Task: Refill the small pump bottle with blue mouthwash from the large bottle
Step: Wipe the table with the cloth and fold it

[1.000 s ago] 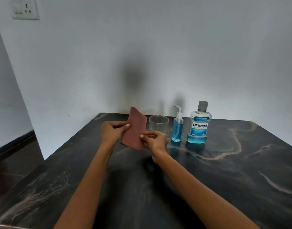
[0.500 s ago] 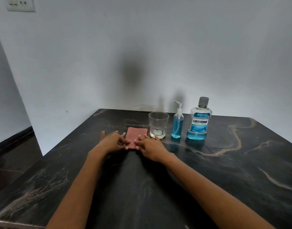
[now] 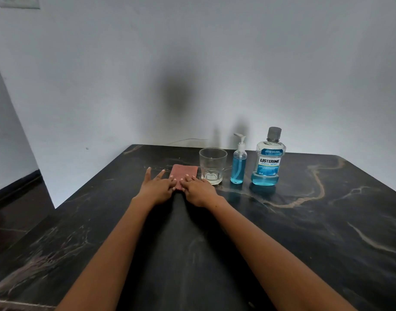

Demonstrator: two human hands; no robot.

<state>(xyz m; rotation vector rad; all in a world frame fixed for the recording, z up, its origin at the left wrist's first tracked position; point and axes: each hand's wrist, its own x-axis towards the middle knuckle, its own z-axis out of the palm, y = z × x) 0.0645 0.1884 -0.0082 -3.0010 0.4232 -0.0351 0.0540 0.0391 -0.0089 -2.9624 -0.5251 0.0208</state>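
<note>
The small pump bottle point(image 3: 238, 163) stands upright near the table's far edge, mostly full of blue liquid, white pump on top. Right of it stands the large mouthwash bottle point(image 3: 268, 160), grey cap on, with blue liquid low in its base. A folded reddish cloth point(image 3: 185, 172) lies flat on the table left of a clear glass. My left hand point(image 3: 157, 186) and my right hand point(image 3: 198, 189) lie with straight fingers pressing on the cloth's near edge. Both hands are well left of the two bottles.
An empty clear glass point(image 3: 212, 165) stands between the cloth and the pump bottle. The dark marble table point(image 3: 304, 232) meets a white wall at the back; its left edge drops to a dark floor point(image 3: 13, 209). A thin wire point(image 3: 185, 140) runs along the wall.
One second ago both hands held the cloth up off the table. It now lies flat, and the fingers have straightened on its near edge.
</note>
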